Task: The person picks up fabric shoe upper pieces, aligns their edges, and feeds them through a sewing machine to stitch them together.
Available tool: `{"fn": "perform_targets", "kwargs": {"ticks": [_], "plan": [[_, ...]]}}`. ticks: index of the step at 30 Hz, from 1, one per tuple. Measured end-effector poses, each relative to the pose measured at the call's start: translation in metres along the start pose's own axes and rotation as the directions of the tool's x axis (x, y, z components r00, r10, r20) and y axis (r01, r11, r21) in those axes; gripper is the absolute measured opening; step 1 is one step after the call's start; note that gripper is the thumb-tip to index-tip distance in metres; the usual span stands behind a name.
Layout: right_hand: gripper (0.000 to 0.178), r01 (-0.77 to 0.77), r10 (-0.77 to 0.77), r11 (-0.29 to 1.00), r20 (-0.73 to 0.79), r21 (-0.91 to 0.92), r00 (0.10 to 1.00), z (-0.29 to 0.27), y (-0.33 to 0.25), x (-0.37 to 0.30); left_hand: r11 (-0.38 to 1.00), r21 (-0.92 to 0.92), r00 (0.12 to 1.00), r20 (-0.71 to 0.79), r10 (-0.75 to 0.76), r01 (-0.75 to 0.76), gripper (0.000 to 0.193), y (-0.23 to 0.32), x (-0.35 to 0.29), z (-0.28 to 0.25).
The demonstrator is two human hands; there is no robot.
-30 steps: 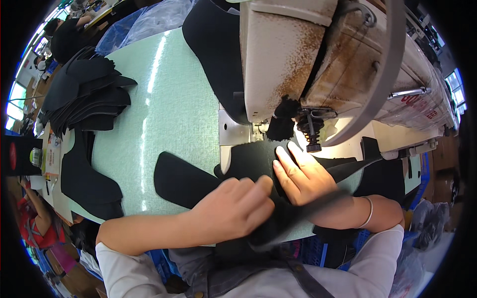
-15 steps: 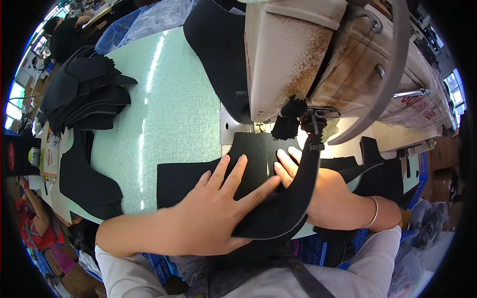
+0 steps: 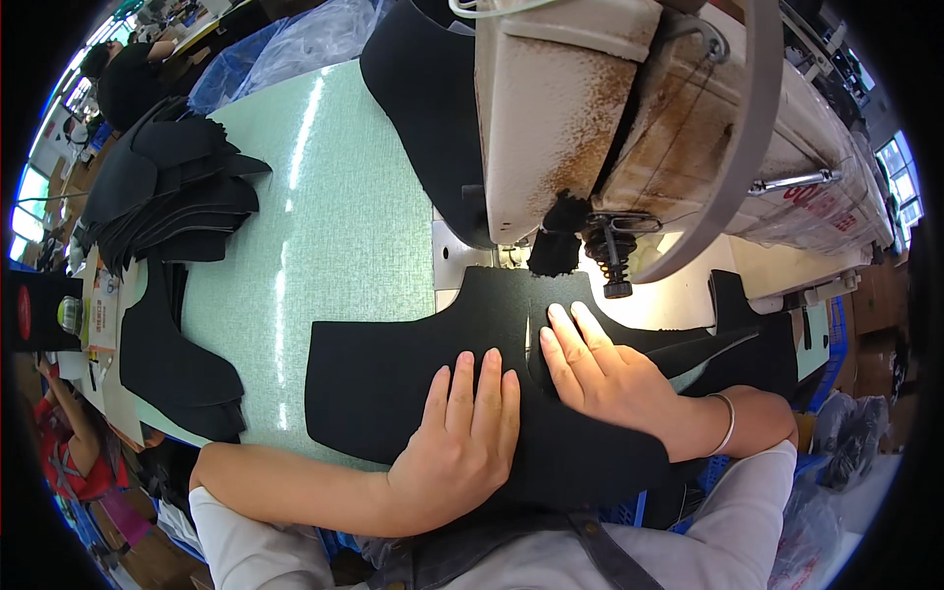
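A black cut fabric piece [image 3: 393, 364] lies on the pale green table in front of the sewing machine [image 3: 560, 108], its upper edge close to the needle area. My left hand [image 3: 462, 447] rests on its lower middle, fingers stretched out and close together. Flat on the fabric, nearer the machine, lies my right hand [image 3: 605, 369] with its fingers extended beside a seam line. Neither hand grips anything. Behind the needle, another black fabric piece [image 3: 418, 118] runs along the left side of the machine head.
Stacked black fabric pieces [image 3: 167, 182] sit at the table's left, with more shaped pieces [image 3: 177, 364] below them. Clear plastic sheeting [image 3: 305, 44] lies beyond the far edge. Blue crates show beneath the near edge. People [image 3: 74, 442] are at the far left.
The raised, folded-over flap of fabric now lies down flat toward me. My left hand has slid nearer to me, drawing its fingers together. My right hand now shows on top, uncovered.
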State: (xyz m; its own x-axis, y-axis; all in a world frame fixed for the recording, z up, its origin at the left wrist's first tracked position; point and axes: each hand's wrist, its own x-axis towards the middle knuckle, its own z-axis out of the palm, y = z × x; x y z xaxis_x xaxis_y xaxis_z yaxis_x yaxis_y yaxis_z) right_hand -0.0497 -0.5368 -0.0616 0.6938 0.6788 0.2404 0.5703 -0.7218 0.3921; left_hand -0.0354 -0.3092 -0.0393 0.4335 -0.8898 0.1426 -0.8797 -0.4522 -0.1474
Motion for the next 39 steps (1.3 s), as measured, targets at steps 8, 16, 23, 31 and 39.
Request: {"fn": "perform_targets", "kwargs": {"ticks": [8, 16, 23, 31, 39], "plan": [[0.036, -0.018, 0.017, 1.0, 0.082, 0.008, 0.997, -0.007, -0.002, 0.001, 0.887, -0.451, 0.978, 0.21, 0.003, 0.094, 0.073, -0.036, 0.023, 0.002], [0.041, -0.017, 0.012, 0.999, 0.125, 0.04, 0.992, -0.012, 0.001, 0.001, 0.972, -0.224, 0.995, -0.058, -0.078, 0.063, 0.067, -0.031, 0.023, 0.016], [0.046, 0.043, -0.046, 0.999, 0.183, 0.021, 0.982, -0.015, 0.005, 0.001, 0.997, -0.056, 0.99, -0.128, -0.063, 0.056, 0.044, -0.027, 0.022, 0.018], [0.047, 0.038, -0.044, 0.998, 0.152, 0.041, 0.987, -0.011, 0.005, 0.001, 0.997, -0.066, 0.977, -0.211, -0.042, 0.029, 0.028, -0.028, 0.025, 0.021], [0.046, 0.037, -0.039, 0.999, 0.134, 0.018, 0.99, -0.009, 0.005, 0.002, 0.993, -0.1, 0.99, -0.119, -0.077, 0.065, 0.044, -0.025, 0.022, 0.017]]}}
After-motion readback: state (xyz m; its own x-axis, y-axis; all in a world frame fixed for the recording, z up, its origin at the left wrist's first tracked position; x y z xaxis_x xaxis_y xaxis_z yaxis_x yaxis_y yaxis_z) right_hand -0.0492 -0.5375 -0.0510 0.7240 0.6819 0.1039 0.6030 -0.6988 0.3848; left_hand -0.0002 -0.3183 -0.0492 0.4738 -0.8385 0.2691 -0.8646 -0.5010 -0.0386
